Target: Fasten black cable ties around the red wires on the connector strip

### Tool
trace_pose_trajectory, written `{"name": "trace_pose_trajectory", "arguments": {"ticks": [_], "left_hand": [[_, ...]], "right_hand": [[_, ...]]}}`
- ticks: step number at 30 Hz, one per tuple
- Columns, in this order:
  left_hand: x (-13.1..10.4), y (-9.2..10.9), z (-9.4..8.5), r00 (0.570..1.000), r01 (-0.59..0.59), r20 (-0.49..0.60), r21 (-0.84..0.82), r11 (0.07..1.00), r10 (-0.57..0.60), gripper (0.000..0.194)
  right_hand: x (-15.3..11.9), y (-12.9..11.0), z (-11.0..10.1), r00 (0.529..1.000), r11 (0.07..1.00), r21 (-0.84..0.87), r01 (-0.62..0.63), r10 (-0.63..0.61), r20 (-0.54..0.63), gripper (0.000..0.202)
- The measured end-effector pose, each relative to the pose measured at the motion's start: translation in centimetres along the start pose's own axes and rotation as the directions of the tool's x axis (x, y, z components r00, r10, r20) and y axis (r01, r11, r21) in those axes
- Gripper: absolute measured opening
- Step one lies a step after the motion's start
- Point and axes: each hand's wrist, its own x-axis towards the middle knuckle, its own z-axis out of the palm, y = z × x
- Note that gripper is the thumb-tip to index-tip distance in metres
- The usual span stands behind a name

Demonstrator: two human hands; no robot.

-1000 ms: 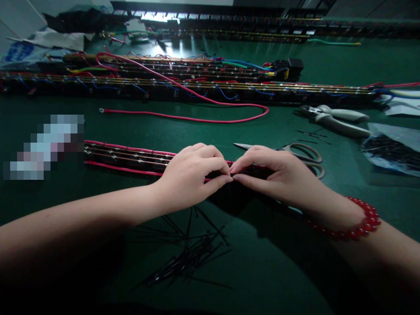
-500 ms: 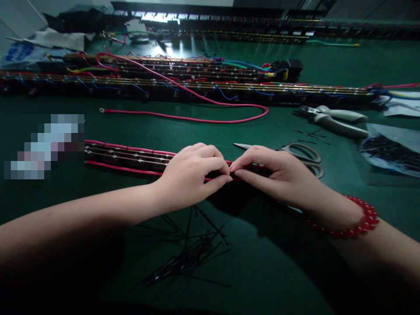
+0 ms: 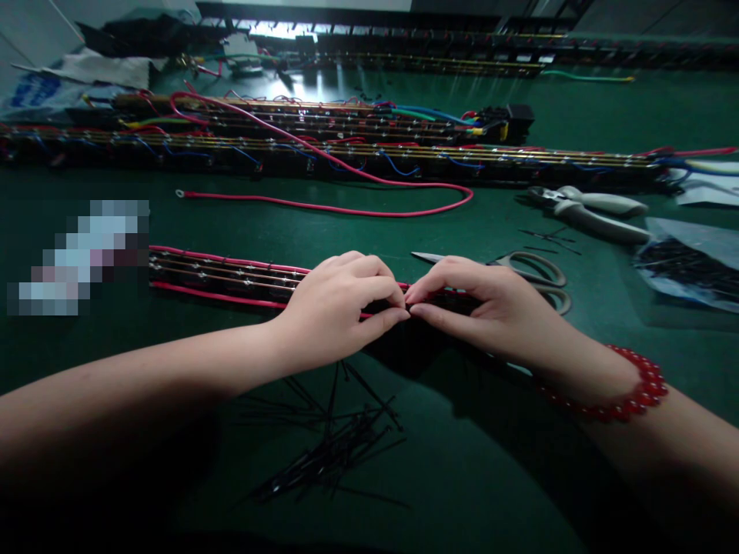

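Observation:
A long black terminal strip (image 3: 225, 275) with metal rails and a red cable (image 3: 231, 298) along each long side lies across the table. My left hand (image 3: 346, 308) rests over its right part, thumb and forefinger pinched together. Directly opposite, my right hand (image 3: 485, 300) also pinches, its fingertips touching or nearly touching those of the left. Whatever small thing sits between the fingertips is hidden; something dark shows there. Scissors (image 3: 534, 269) lie partly behind my right hand. Loose black cable ties (image 3: 329, 454) are piled in front of my left forearm.
Grey-handled cutting pliers (image 3: 600, 211) and a plastic bag of black cable ties (image 3: 693, 265) lie at right. Behind the strip runs a loose red cable (image 3: 346, 209) with a ring terminal. Longer wired strips (image 3: 358, 154) cross the table further back. A pixelated patch covers the left.
My right thumb and fingertips have shifted very slightly at the pinch. My left hand and everything on the table stay where they were.

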Motion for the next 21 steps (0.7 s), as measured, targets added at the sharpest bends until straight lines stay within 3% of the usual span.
{"name": "trace_pose_trajectory", "arguments": {"ticks": [21], "left_hand": [[-0.02, -0.10, -0.01, 1.000, -0.004, 0.006, -0.010, 1.000, 0.005, 0.011]], "right_hand": [[0.10, -0.28, -0.22, 0.997, 0.998, -0.021, 0.054, -0.052, 0.064, 0.010]]}}
